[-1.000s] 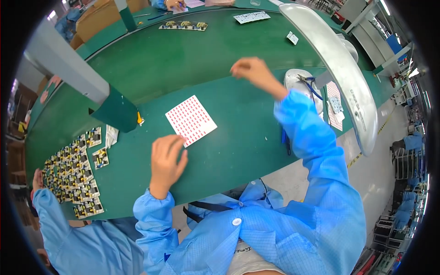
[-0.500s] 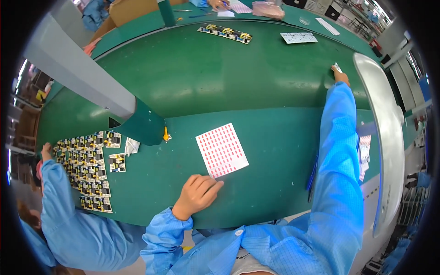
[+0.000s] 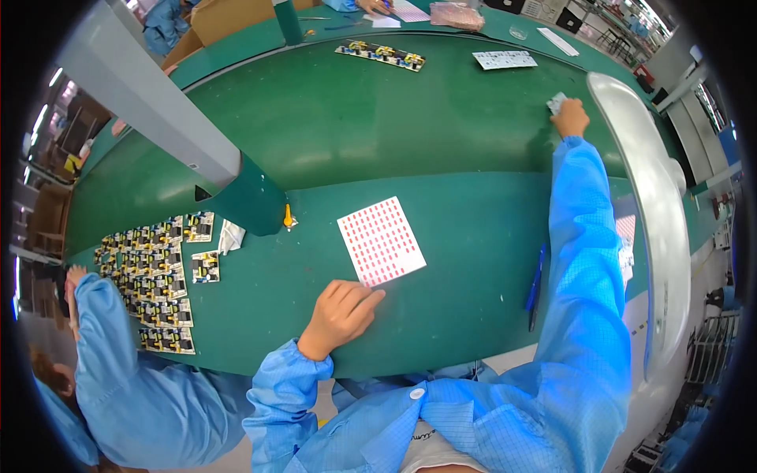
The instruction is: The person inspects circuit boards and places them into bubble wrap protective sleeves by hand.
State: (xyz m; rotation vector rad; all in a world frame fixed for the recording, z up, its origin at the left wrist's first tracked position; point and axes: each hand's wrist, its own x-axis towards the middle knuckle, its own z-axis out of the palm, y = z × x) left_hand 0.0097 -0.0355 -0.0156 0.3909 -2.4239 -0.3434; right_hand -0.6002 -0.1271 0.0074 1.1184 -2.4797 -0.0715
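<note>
My right hand [image 3: 571, 118] is stretched far out over the green work surface, at the end of my extended arm. Its fingers are closed on a small pale circuit board [image 3: 557, 103], which pokes out at the left of the hand. My left hand [image 3: 341, 317] is loosely curled close to the near edge of a white sheet of red stickers [image 3: 382, 240]. Its fingertips are tucked under, so whatever they may hold is hidden. The sticker sheet lies flat and slightly turned on the green table [image 3: 465, 292].
Rows of circuit boards [image 3: 162, 272] lie at left, beside a co-worker's sleeve [image 3: 110, 331]. A grey post [image 3: 158, 102] rises left of centre; a silver lamp arm [image 3: 650, 205] stands at right. Farther off lie a board strip [image 3: 380, 55] and a pale board [image 3: 505, 60]. Blue pens [image 3: 536, 284] lie near my right arm.
My right hand has moved left with the board, more of which now shows. My left hand stays by the sticker sheet. The whole view has shifted slightly.
</note>
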